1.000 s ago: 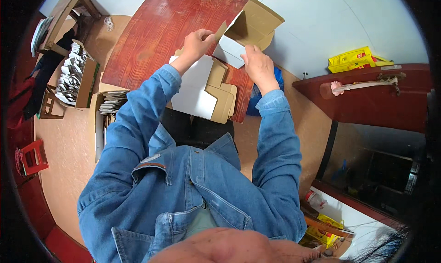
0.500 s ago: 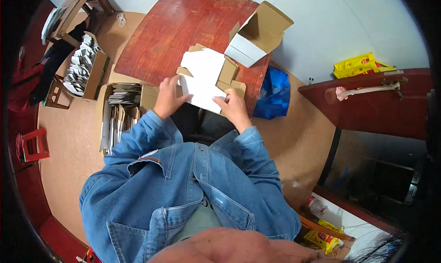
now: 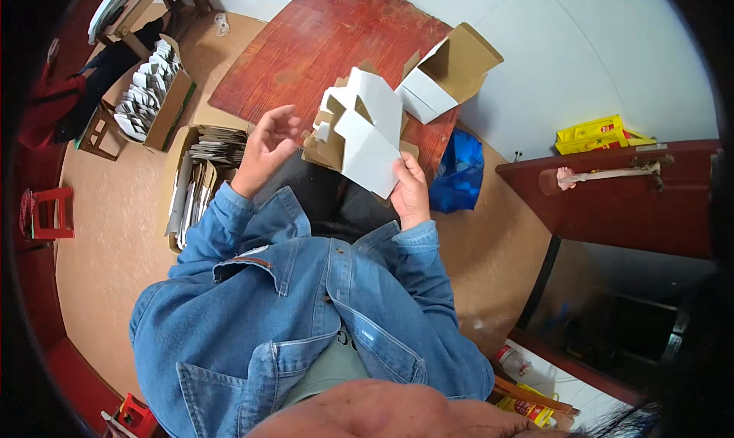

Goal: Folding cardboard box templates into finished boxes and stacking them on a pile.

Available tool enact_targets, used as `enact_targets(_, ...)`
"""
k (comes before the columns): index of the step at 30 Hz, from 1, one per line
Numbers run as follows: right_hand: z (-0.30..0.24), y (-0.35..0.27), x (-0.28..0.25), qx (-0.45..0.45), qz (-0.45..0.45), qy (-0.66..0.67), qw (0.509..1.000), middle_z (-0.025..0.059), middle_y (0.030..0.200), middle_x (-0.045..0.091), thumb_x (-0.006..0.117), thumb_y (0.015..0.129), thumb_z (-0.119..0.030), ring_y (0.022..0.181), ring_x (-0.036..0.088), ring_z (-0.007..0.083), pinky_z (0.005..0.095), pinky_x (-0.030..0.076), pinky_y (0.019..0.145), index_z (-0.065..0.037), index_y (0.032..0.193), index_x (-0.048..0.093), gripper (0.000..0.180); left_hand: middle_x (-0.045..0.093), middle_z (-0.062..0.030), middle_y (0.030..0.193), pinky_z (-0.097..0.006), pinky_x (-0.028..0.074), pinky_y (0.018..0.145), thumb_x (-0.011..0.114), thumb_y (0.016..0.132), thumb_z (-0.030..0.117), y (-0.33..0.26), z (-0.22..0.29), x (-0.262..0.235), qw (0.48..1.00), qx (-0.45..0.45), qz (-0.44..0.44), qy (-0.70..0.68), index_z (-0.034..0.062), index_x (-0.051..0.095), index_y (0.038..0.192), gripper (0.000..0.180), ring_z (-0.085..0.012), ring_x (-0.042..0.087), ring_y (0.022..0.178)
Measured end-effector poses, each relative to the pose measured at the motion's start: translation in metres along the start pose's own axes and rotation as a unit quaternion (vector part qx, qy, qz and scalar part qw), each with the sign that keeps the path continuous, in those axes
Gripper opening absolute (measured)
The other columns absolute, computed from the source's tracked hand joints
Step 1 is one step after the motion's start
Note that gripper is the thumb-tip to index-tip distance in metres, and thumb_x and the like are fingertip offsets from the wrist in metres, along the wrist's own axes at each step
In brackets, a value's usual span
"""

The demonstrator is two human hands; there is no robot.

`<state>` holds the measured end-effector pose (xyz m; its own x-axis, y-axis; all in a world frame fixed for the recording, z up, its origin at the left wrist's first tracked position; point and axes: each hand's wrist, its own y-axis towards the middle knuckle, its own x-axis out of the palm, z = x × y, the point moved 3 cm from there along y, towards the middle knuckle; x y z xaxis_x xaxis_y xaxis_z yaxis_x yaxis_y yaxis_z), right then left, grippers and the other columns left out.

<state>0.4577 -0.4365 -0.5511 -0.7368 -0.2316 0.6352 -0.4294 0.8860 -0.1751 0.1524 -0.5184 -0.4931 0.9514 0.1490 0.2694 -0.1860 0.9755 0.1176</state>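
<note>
A white cardboard box (image 3: pixel 372 151), brown inside and partly unfolded, is tilted up over the near edge of the red wooden table (image 3: pixel 306 44). My right hand (image 3: pixel 411 187) grips its lower right edge, thumb on the white face and the other fingers mostly hidden behind. To the left of the box, my left hand (image 3: pixel 267 146) is apart from it, fingers loosely curled and spread with nothing in them. Behind the held box, an erected white box (image 3: pixel 436 90) with its lid raised stands at the table's right edge.
A carton (image 3: pixel 180 201) of flat folded cardboard stands on the floor to my left. Beyond it is another carton (image 3: pixel 170 109) full of white pieces. A blue plastic bag (image 3: pixel 459 174) sits beside the table on the right. A red stool (image 3: pixel 53 212) is far left.
The flat cardboard has been lifted off the table edge, tilted and partly folded open. My left hand has let go and moved away to the left; my right hand still holds it.
</note>
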Motion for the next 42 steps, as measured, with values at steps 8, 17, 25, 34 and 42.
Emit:
enact_targets(8,-0.003,-0.019,0.000,0.033,0.005,0.044,0.998,0.0056,0.113,0.072,0.066,0.101,-0.019,0.101,0.069,0.0170,0.0325,0.056,0.091,-0.005,0.118,0.065,0.022,0.056,-0.0113,0.138,-0.044,0.042,0.105,0.092,0.071,0.037,-0.002,0.089,0.063,0.879,0.292,-0.077,0.368,0.0082,0.055,0.143,0.086,-0.0340,0.055,0.123)
enact_targets(17,0.010,-0.029,0.015,0.080,-0.095,0.140,0.982,0.0057,0.109,0.071,0.066,0.102,-0.028,0.092,0.068,0.0154,0.0293,0.055,0.081,-0.006,0.118,0.065,0.028,0.065,-0.0052,0.099,-0.040,0.042,0.093,0.087,0.076,0.027,-0.004,0.093,0.081,0.901,0.238,-0.154,0.328,0.0137,0.067,0.116,0.046,-0.0267,0.061,0.094)
enact_targets(25,-0.091,-0.043,0.091,-0.098,-0.147,-0.305,0.936,0.0095,0.131,0.063,0.074,0.094,-0.036,0.113,0.061,0.0186,0.0346,0.047,0.101,0.001,0.134,0.060,0.056,0.062,0.0002,0.088,-0.039,0.042,0.088,0.080,0.080,0.019,-0.009,0.105,0.092,0.793,0.292,-0.278,0.457,0.0138,0.067,0.090,0.016,-0.0229,0.061,0.092)
enact_targets(34,-0.068,-0.026,0.087,-0.151,0.007,-0.595,0.789,0.0230,0.094,0.070,0.060,0.096,-0.011,0.077,0.073,0.0341,0.0410,0.056,0.068,-0.001,0.118,0.067,0.025,0.065,-0.0017,0.094,-0.040,0.042,0.097,0.074,0.079,0.013,-0.015,0.094,0.079,0.771,0.284,-0.270,0.502,0.0133,0.066,0.089,0.013,-0.0224,0.063,0.099)
enact_targets(42,-0.055,-0.020,0.086,-0.146,0.108,-0.577,0.796,0.0243,0.088,0.071,0.059,0.097,-0.011,0.073,0.072,0.0375,0.0427,0.055,0.065,-0.004,0.115,0.069,0.021,0.065,-0.0040,0.094,-0.040,0.043,0.087,0.080,0.079,0.012,-0.021,0.088,0.065,0.826,0.205,-0.115,0.512,0.0144,0.069,0.113,0.036,-0.0268,0.059,0.091)
